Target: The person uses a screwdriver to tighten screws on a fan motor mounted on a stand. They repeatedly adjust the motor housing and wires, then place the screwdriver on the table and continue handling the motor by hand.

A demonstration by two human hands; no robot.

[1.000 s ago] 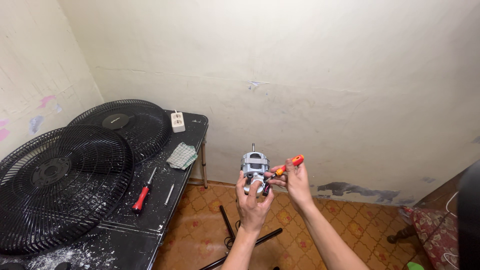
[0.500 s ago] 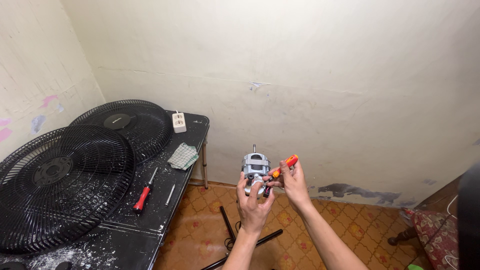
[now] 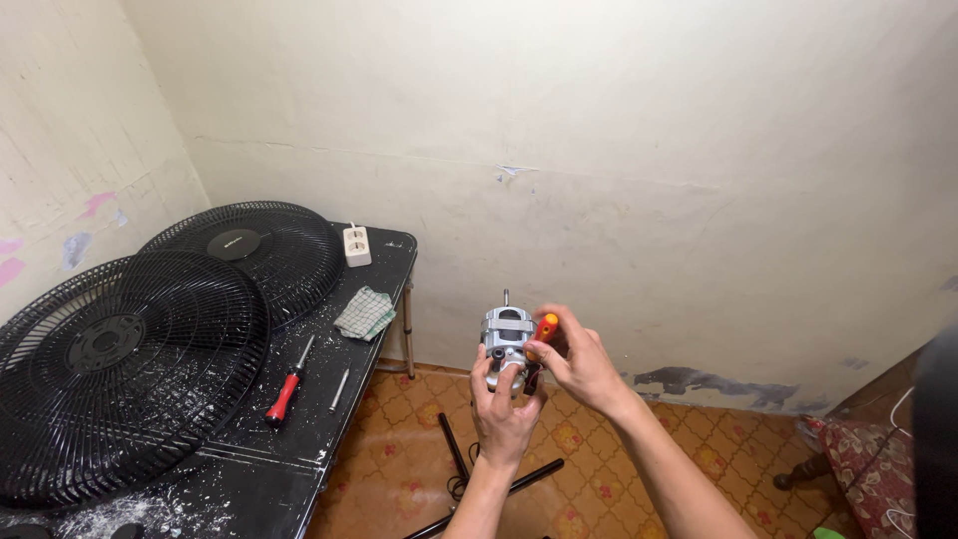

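Two bare hands meet near the middle of the view, low at about 6 o'clock. Left hand [image 3: 504, 409] is wrapped from below around a small grey fan motor [image 3: 506, 337], fingers clamped on its body, its thin shaft pointing up toward 12 o'clock. Right hand [image 3: 579, 364] sits just at 3 o'clock of the motor, fingers pinched together on a screwdriver with an orange-red handle [image 3: 544, 329] — its tip touches the motor's side, though the exact spot is hidden by the fingers.

Off at 9 o'clock stands a black table [image 3: 299, 469], dusted with white flecks. Two black fan grilles [image 3: 120, 369] lie on it, overlapping; beside them a red-handled screwdriver [image 3: 287, 384], a folded checked cloth [image 3: 364, 312] and a white socket block [image 3: 355, 246] — all well apart from the hands.
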